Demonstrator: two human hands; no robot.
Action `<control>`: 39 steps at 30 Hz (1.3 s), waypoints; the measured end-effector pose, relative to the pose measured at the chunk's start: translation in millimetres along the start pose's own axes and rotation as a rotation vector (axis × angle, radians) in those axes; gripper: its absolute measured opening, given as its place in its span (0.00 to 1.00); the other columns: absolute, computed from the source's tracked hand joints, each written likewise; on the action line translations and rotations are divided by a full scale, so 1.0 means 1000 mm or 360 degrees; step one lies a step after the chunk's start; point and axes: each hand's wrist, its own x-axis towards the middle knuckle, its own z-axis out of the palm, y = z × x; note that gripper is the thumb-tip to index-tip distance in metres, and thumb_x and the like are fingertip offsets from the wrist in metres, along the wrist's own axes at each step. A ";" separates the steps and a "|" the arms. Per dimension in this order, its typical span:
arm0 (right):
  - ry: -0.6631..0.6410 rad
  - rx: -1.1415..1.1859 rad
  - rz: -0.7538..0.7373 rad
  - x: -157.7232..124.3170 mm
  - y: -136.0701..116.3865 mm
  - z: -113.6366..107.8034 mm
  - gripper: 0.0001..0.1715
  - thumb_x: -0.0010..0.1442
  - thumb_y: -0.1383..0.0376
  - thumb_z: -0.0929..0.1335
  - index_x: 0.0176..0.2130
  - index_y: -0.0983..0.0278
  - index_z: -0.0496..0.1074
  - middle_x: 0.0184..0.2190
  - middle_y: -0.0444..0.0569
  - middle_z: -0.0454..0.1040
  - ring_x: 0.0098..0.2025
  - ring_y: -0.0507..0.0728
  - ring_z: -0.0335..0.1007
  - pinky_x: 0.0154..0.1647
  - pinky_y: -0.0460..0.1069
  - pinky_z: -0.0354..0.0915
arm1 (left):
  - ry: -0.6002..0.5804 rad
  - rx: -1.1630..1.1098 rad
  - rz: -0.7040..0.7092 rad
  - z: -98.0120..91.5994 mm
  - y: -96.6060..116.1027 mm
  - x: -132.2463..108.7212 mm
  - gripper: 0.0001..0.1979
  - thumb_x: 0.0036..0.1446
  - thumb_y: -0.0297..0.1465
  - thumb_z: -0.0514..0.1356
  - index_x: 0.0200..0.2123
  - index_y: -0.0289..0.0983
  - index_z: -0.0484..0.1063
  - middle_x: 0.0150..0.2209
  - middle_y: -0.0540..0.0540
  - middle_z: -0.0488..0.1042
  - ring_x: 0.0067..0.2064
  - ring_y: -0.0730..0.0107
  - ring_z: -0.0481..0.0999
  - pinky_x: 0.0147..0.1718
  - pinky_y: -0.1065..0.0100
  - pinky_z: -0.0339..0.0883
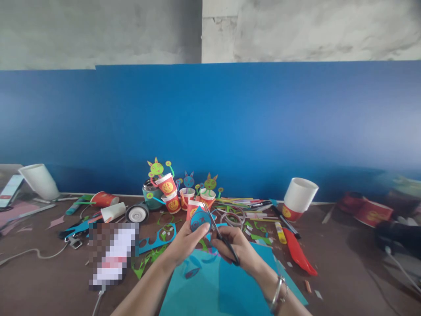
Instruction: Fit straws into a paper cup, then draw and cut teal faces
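Observation:
Between the fingers of my left hand (190,240) is a blue paper cutout (199,219) with a drawn face on it. My right hand (232,243) grips a pair of scissors (222,239) with dark handles, and the blades point up along the cutout's right edge. Whether the blades touch the paper I cannot tell. A red and white paper cup (194,205) stands just behind the cutout. Under both hands lie sheets of light blue paper (190,289), with blue scraps on top.
Paper-cup figures (167,188) with animal heads stand at the back. Green scraps (154,256) and a cut blue strip (158,240) lie left. To the right are stacked cups (299,197), a glue stick (280,232) and a red pointed object (299,252). Straws (243,202) lie behind.

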 end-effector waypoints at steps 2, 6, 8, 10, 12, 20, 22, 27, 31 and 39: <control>-0.0029 -0.0040 0.0013 -0.001 0.000 -0.002 0.19 0.50 0.53 0.71 0.26 0.66 0.67 0.12 0.35 0.59 0.12 0.45 0.51 0.11 0.41 0.48 | 0.0008 -0.0002 -0.0042 0.000 0.002 0.000 0.19 0.52 0.45 0.60 0.39 0.37 0.74 0.31 0.47 0.75 0.35 0.65 0.73 0.40 0.65 0.67; -0.0044 -0.0042 -0.0012 0.000 0.002 -0.003 0.19 0.50 0.53 0.71 0.28 0.66 0.68 0.14 0.37 0.62 0.14 0.45 0.54 0.12 0.41 0.50 | 0.0003 -0.0030 -0.0083 0.001 0.007 -0.002 0.18 0.51 0.45 0.61 0.38 0.37 0.74 0.30 0.47 0.74 0.35 0.65 0.73 0.39 0.65 0.67; -0.0035 -0.0047 -0.0010 0.000 0.001 -0.003 0.19 0.51 0.52 0.71 0.27 0.66 0.67 0.14 0.37 0.61 0.13 0.44 0.53 0.11 0.41 0.48 | -0.0012 -0.0036 -0.0089 0.001 0.010 -0.003 0.18 0.51 0.45 0.61 0.37 0.37 0.74 0.30 0.47 0.74 0.35 0.65 0.72 0.39 0.65 0.66; -0.0029 -0.0059 0.0008 0.000 -0.001 -0.002 0.19 0.51 0.52 0.71 0.26 0.66 0.67 0.13 0.35 0.58 0.12 0.44 0.50 0.11 0.41 0.47 | -0.0034 -0.0023 -0.0083 0.001 0.013 -0.003 0.18 0.51 0.45 0.61 0.36 0.37 0.74 0.30 0.47 0.74 0.35 0.64 0.72 0.38 0.66 0.66; -0.0034 -0.0074 0.0026 -0.001 -0.002 -0.002 0.19 0.51 0.52 0.71 0.26 0.66 0.67 0.12 0.35 0.57 0.12 0.44 0.49 0.11 0.41 0.46 | -0.0043 0.0005 -0.0066 0.000 0.017 -0.004 0.17 0.50 0.45 0.61 0.34 0.37 0.74 0.29 0.48 0.73 0.34 0.66 0.71 0.37 0.67 0.65; -0.0045 -0.0105 0.0037 0.000 0.002 -0.004 0.18 0.52 0.54 0.70 0.26 0.66 0.67 0.12 0.34 0.56 0.12 0.44 0.48 0.11 0.41 0.45 | -0.0003 0.0083 -0.0111 -0.002 0.023 -0.005 0.16 0.49 0.43 0.62 0.31 0.36 0.74 0.31 0.47 0.73 0.34 0.67 0.70 0.37 0.68 0.63; -0.0041 -0.0088 0.0028 0.001 0.004 -0.004 0.18 0.52 0.53 0.70 0.26 0.66 0.67 0.12 0.34 0.57 0.12 0.43 0.48 0.10 0.41 0.45 | 0.0073 0.0074 -0.0115 0.000 0.021 -0.005 0.16 0.49 0.44 0.62 0.32 0.36 0.73 0.33 0.46 0.74 0.36 0.66 0.70 0.38 0.67 0.63; -0.0040 -0.0033 0.0023 0.002 0.004 0.000 0.19 0.51 0.53 0.71 0.25 0.66 0.66 0.11 0.35 0.57 0.11 0.44 0.50 0.10 0.41 0.46 | 0.0289 0.0118 -0.0006 0.004 0.017 -0.002 0.17 0.54 0.45 0.57 0.33 0.36 0.72 0.32 0.47 0.74 0.41 0.61 0.70 0.39 0.67 0.63; -0.0068 -0.0004 -0.0020 0.001 0.001 0.003 0.18 0.50 0.54 0.71 0.25 0.66 0.67 0.13 0.37 0.61 0.12 0.45 0.54 0.11 0.41 0.50 | 0.0218 0.0160 0.0117 0.005 0.017 0.000 0.16 0.55 0.43 0.57 0.37 0.36 0.73 0.34 0.46 0.74 0.42 0.61 0.70 0.40 0.67 0.64; -0.0050 -0.0011 0.0010 0.000 -0.001 0.003 0.17 0.51 0.56 0.71 0.23 0.65 0.66 0.10 0.34 0.55 0.11 0.44 0.48 0.11 0.41 0.44 | 0.0141 0.0184 0.0131 0.002 0.019 0.000 0.17 0.56 0.41 0.57 0.42 0.35 0.73 0.37 0.45 0.73 0.42 0.61 0.70 0.40 0.67 0.64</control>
